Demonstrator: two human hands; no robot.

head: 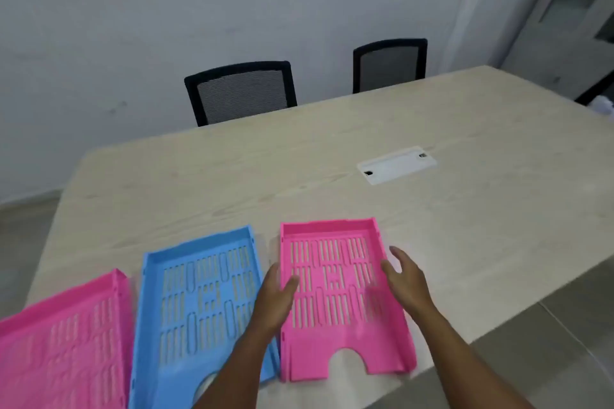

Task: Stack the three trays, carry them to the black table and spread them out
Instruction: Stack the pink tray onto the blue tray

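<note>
Seemingly light, stiff moulded plastic: three shallow letter trays with slotted floors and low walls, lying flat in a row on the near edge of a pale wood-grain desk (232, 176). Landmark for places: the blue tray (199, 302), middle of the row. Just left of it, nearly touching, a pink tray at the left (66, 335), cut off by the frame edge. Just right of it, a narrow gap apart, a second pink tray (335, 295), its arched cut-out facing the wearer.

Left hand (275, 299) flat against the left wall of that right-hand pink tray, thumb lying over the slotted floor. Right hand (405, 279) at the opposite wall, fingers spread and curved, touching or just short of it; cannot tell which. Grip wide on both sides, bracketing the tray, nothing lifted yet.

Best hold, as a judgement: the two long side walls, palms pressing inward, since the smooth plastic may slip and the thin walls may flex a little. Likely to nest easily onto the blue tray.

Beyond the blue tray, far across the desk: two black mesh-backed chairs (242, 93) against a white wall. Well to the right and beyond: a white cable hatch (397, 164) set flush in the desk. Nothing between the trays. No black table in sight.
</note>
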